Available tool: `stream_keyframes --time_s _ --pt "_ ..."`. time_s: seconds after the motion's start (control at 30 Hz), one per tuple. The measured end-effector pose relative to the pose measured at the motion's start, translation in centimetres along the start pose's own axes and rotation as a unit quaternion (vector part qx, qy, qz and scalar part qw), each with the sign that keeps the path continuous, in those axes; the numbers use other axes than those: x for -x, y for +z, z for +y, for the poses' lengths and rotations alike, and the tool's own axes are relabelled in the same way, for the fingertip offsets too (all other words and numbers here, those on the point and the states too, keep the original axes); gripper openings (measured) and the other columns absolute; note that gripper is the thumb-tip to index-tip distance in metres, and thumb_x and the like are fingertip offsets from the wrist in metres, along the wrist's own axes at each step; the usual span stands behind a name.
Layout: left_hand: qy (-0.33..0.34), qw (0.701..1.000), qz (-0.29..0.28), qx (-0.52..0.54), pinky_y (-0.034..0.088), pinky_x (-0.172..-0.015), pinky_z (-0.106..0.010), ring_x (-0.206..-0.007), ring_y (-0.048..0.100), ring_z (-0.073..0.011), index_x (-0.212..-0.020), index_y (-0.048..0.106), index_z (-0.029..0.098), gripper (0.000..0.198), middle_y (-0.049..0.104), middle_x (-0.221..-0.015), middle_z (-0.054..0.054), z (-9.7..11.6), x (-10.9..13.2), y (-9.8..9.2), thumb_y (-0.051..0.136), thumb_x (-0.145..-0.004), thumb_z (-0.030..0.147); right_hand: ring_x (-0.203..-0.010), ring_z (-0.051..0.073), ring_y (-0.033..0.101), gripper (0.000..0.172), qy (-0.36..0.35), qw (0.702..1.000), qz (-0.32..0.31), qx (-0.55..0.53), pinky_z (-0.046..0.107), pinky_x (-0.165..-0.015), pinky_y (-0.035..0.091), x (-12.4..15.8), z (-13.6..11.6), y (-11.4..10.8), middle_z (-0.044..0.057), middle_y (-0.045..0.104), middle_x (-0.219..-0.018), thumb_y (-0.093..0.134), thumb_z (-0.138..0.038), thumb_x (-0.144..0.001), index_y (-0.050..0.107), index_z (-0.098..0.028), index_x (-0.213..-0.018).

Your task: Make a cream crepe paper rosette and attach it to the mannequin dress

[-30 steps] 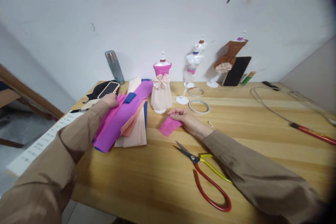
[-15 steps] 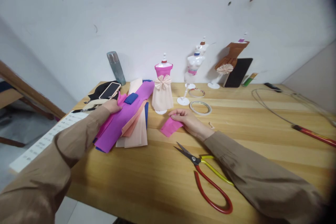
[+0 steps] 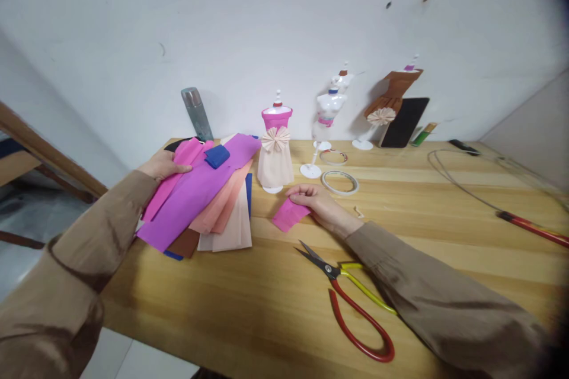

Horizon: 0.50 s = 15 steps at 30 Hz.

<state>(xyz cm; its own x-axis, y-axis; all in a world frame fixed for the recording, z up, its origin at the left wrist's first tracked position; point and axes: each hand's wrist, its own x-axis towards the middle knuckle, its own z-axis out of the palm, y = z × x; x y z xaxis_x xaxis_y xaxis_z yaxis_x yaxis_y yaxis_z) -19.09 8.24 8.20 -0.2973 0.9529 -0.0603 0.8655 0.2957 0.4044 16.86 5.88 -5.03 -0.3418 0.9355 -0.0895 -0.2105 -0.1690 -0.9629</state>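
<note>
On the left, my left hand (image 3: 165,166) is closed on the edge of a pink crepe paper sheet (image 3: 166,189), thumb on top and other fingers hidden underneath. The sheet lies with a pile of purple paper (image 3: 195,195), peach paper (image 3: 222,207) and a small folded blue piece (image 3: 217,157). My right hand (image 3: 317,204) pinches a small pink paper piece (image 3: 290,214) just above the table. Below it lie open scissors (image 3: 329,270) with one red and one yellow handle. A small dress form (image 3: 276,169) in a pink and cream paper dress stands between my hands.
White dress forms (image 3: 331,108) and one in a brown dress (image 3: 393,95) stand at the back. Tape rolls (image 3: 339,190), a dark phone (image 3: 405,123), a green tube (image 3: 424,135), a steel flask (image 3: 197,112) and a red-handled wired tool (image 3: 533,228) are also on the table (image 3: 427,284).
My left hand has moved left, dragging the pink and purple sheets with it and fanning out the pile. The light-framed phone is now covered. My right hand stays put.
</note>
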Motion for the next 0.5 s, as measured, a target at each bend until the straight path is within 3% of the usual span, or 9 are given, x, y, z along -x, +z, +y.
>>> stream_keyframes --time_s 0.17,0.3,0.37,0.4,0.5 --pt "-0.084 0.987 0.042 0.131 0.055 -0.065 -0.032 -0.072 0.064 -0.0203 -0.097 0.067 0.009 0.033 0.069 -0.077 -0.006 -0.2 0.6 -1.5 0.072 -0.074 0.031 -0.055 0.01 0.054 0.02 -0.003 1.0 -0.005 0.001 0.025 -0.056 0.039 -0.1 0.2 -0.1 -0.001 0.067 -0.066 0.08 -0.027 -0.057 0.071 -0.018 -0.073" --pt "-0.079 0.975 0.113 0.173 0.054 -0.075 -0.031 -0.085 0.061 -0.0176 -0.11 0.061 0.008 0.032 0.068 -0.093 -0.006 0.3 1.8 -2.4 0.061 -0.083 0.025 -0.055 0.011 0.054 0.023 -0.002 1.0 -0.013 0.001 0.026 -0.056 0.039 0.0 0.2 -0.1 0.0 0.067 -0.066 0.079 -0.029 -0.058 0.07 -0.018 -0.075" --pt "-0.053 0.969 0.114 0.211 0.053 -0.079 -0.03 -0.088 0.061 -0.0155 -0.114 0.059 0.009 0.03 0.068 -0.096 -0.005 1.0 3.1 -3.1 0.055 -0.088 0.024 -0.054 0.011 0.053 0.023 -0.003 1.0 -0.024 0.003 0.026 -0.055 0.038 0.1 0.0 0.0 -0.001 0.065 -0.065 0.079 -0.032 -0.059 0.069 -0.018 -0.074" --pt "-0.024 0.964 0.09 0.248 0.053 -0.079 -0.029 -0.085 0.062 -0.0136 -0.113 0.059 0.012 0.027 0.069 -0.092 -0.002 1.4 3.9 -3.3 0.051 -0.09 0.022 -0.054 0.011 0.052 0.022 -0.004 1.0 -0.03 0.004 0.025 -0.054 0.038 0.2 -0.2 0.0 -0.001 0.064 -0.063 0.079 -0.032 -0.059 0.068 -0.018 -0.072" --pt "0.1 0.888 -0.127 0.43 0.053 -0.083 -0.041 -0.08 0.065 -0.0177 -0.101 0.061 0.013 0.019 0.071 -0.087 -0.003 2.8 6.8 -2.6 0.055 -0.085 0.021 -0.059 0.011 0.053 0.021 -0.019 0.998 -0.053 0.011 0.025 -0.059 0.04 0.8 -1.3 0.6 -0.001 0.063 -0.065 0.079 -0.033 -0.062 0.066 -0.017 -0.067"
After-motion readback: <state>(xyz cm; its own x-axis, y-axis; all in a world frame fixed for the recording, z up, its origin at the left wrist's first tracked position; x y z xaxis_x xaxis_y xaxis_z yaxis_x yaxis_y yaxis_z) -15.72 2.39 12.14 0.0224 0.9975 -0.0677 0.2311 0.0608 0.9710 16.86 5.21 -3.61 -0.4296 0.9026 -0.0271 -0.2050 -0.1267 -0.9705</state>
